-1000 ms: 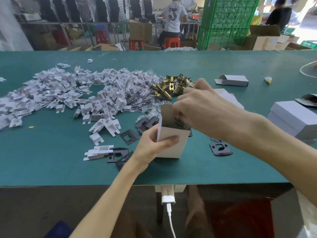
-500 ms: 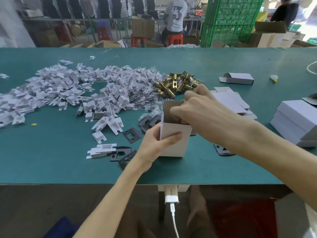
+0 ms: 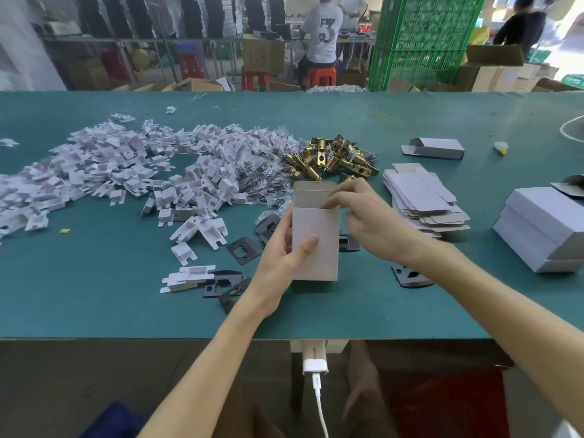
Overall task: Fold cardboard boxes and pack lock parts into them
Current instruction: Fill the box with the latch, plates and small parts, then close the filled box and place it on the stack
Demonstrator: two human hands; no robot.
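The teal cloth-covered desk bears a heap of white plastic inserts at ten o'clock, brass latch bolts at twelve, and flat grey cardboard blanks at two.

Workshop interior. A long teal table spans the foreground. Behind it stand stacked green crates, red stools, brown cartons and dark shelving. A person sits at a far bench. Daylight brightens the upper right.
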